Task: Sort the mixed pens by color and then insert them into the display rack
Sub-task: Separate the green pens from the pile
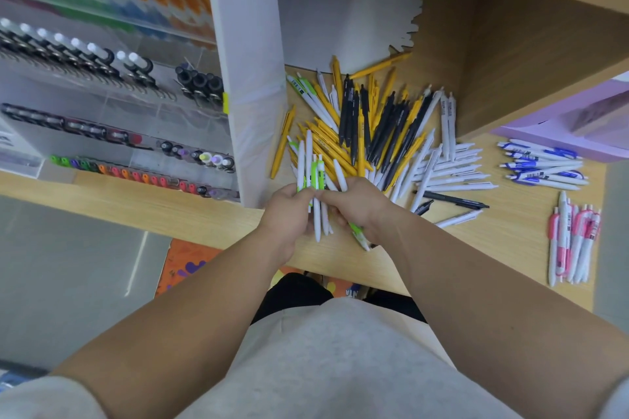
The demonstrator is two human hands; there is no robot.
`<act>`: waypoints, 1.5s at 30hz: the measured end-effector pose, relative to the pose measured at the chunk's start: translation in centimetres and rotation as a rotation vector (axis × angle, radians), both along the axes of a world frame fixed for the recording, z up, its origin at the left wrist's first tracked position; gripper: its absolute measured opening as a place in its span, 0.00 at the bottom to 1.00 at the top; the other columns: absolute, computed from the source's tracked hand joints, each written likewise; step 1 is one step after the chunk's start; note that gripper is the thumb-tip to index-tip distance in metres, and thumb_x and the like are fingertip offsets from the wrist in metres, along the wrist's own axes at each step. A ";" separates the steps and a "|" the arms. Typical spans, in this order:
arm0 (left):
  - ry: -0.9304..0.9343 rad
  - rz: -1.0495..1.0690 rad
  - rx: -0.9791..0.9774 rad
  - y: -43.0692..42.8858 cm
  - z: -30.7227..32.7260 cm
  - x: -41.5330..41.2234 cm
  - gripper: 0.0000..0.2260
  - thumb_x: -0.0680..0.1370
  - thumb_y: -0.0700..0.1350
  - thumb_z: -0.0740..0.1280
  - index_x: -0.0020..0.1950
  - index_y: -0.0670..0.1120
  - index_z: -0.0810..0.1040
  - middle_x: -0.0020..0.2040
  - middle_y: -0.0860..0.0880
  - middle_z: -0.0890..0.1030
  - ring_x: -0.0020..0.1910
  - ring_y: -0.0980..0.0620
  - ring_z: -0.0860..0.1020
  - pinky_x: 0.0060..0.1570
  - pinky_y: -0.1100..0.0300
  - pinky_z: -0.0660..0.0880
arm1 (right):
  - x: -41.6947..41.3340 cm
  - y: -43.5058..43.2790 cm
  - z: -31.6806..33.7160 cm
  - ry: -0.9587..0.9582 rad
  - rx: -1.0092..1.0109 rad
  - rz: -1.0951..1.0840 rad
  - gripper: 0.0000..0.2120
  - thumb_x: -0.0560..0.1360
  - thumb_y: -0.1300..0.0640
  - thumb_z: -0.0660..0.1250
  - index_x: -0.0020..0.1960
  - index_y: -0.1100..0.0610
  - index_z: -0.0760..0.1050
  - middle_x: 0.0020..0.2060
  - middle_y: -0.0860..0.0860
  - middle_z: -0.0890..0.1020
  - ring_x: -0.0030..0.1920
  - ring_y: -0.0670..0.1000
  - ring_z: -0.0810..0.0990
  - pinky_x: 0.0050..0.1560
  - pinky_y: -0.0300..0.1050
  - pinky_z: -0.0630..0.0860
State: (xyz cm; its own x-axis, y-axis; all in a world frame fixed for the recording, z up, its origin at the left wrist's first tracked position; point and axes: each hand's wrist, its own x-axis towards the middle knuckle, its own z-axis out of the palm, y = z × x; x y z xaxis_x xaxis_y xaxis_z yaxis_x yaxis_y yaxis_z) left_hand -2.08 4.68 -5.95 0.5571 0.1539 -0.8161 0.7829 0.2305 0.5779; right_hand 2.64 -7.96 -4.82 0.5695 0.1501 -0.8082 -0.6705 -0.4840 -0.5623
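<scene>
A pale wooden counter point(510, 235) runs beneath a boxed-in shelf, seen from above, with the person's grey shirt and both forearms filling the lower part of the view. At the left stands the clear display rack point(119, 119), its tiers already holding rows of black, white-capped, red, orange and green pens.

Both hands meet at the counter's near edge, just in front of the rack's white side panel point(245, 78). The left hand point(289, 211) has its fingers curled round a bundle of green-and-white pens point(315, 177), which stands up out of the fist. The right hand point(357, 204) presses against it from the other side, fingers curled onto the same bundle — one more green-and-white pen point(360, 235) pokes out below its palm, angled toward the counter edge.

Just beyond the hands lies the mixed pile point(367, 126) of yellow, black and white pens, crossing one another, with a lone yellow pen point(282, 143) beside the panel. To the right are sorted groups, each apart from the next — plain white pens point(456, 167), blue-and-white pens point(541, 165) near a purple box point(544, 133), and pink-and-white pens point(571, 241) at the counter's right end.
</scene>
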 end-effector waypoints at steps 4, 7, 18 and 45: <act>-0.058 0.013 -0.059 -0.1 0.6 -0.1 0.07 0.83 0.44 0.63 0.53 0.47 0.81 0.47 0.43 0.85 0.45 0.43 0.84 0.48 0.46 0.82 | -0.5 -0.1 0.5 -0.057 0.056 -0.082 0.15 0.74 0.49 0.74 0.43 0.62 0.78 0.28 0.55 0.78 0.24 0.49 0.73 0.28 0.41 0.70; -0.104 -0.008 -0.087 -0.3 1.0 -0.2 0.06 0.83 0.44 0.63 0.56 0.49 0.80 0.48 0.43 0.85 0.48 0.43 0.84 0.49 0.45 0.82 | -0.6 -0.8 1.4 -0.077 0.080 -0.092 0.14 0.75 0.51 0.74 0.39 0.60 0.77 0.26 0.54 0.80 0.23 0.47 0.74 0.26 0.38 0.70; -0.055 0.131 0.017 1.0 0.9 -2.8 0.07 0.84 0.44 0.60 0.54 0.41 0.74 0.36 0.47 0.73 0.30 0.51 0.70 0.32 0.54 0.74 | 1.3 -0.4 -0.1 -0.276 -0.191 0.100 0.19 0.72 0.47 0.74 0.37 0.56 0.67 0.32 0.57 0.73 0.31 0.53 0.71 0.34 0.45 0.66; -0.088 0.282 -0.103 -0.7 1.1 3.8 0.09 0.84 0.41 0.60 0.63 0.43 0.73 0.33 0.48 0.75 0.28 0.52 0.70 0.27 0.59 0.69 | 10.1 -1.9 3.1 -0.328 -0.114 0.116 0.16 0.73 0.58 0.68 0.32 0.57 0.64 0.20 0.46 0.71 0.23 0.46 0.66 0.29 0.38 0.64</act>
State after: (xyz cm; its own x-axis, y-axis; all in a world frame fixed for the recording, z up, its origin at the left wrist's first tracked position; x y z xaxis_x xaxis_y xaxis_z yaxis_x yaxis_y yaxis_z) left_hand 1.74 3.93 -4.83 0.5731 0.2314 -0.7862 0.6282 0.4919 0.6028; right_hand 12.79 -9.88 -1.72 0.7856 0.1481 -0.6008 -0.4006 -0.6182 -0.6762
